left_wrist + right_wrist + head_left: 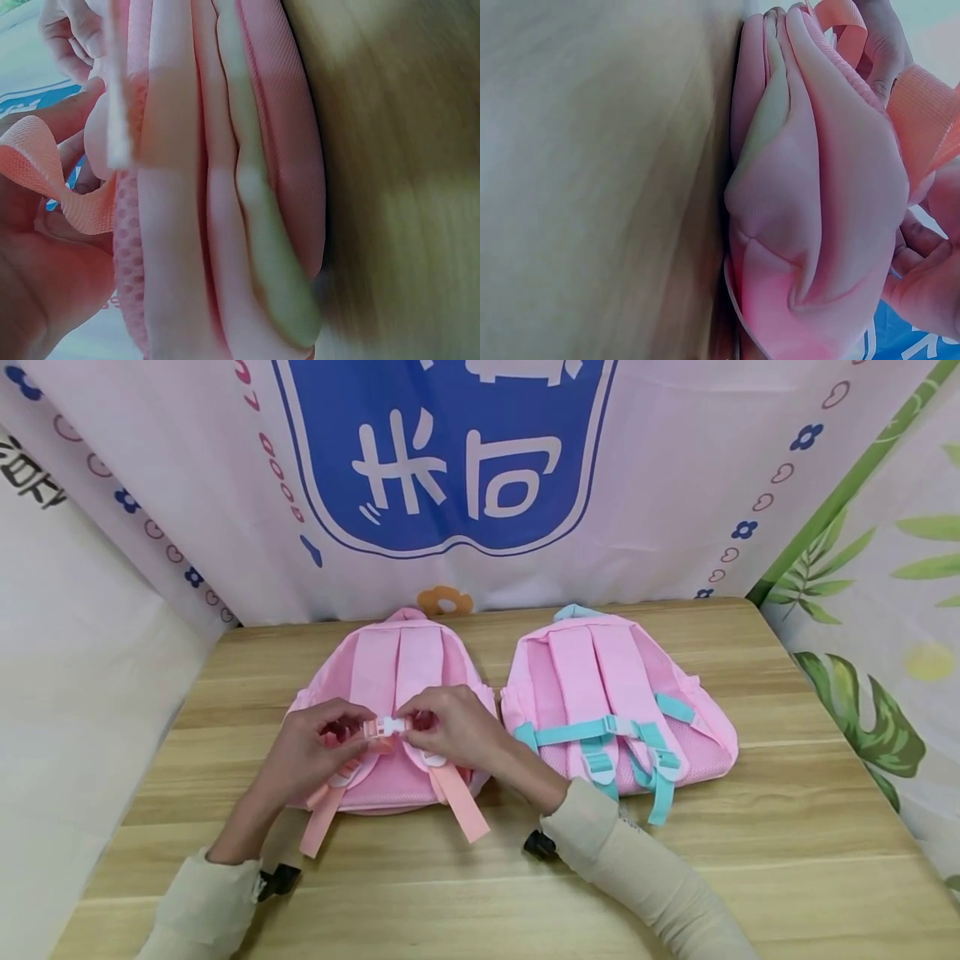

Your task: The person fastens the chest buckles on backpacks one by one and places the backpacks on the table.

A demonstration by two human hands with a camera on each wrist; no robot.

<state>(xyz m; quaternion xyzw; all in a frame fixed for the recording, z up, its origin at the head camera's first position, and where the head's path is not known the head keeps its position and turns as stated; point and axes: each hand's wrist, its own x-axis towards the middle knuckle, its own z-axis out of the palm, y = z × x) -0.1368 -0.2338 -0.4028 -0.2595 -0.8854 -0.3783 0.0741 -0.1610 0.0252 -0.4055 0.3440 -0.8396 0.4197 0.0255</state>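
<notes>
A pink backpack [375, 785] lies on the table with its shoulder straps facing up. Over those straps is a small white plastic side-release buckle [390, 727], its two parts in line between the hands. My left hand [318, 745] pinches the buckle's left end, with a peach webbing strap [82, 210] looping past the fingers in the left wrist view. The right hand [456, 725] pinches the opposite end between thumb and fingers. Two loose peach strap ends [461, 802] hang toward the front. In the right wrist view, the backpack's side [840, 195] partly hides the fingers.
A second pink backpack [540, 668] with turquoise straps lies close on the right, its chest strap buckle [621, 727] across the shoulder straps. Both bags rest on a wood-grain table [465, 893]. A printed curtain [660, 510] hangs behind the table's back edge.
</notes>
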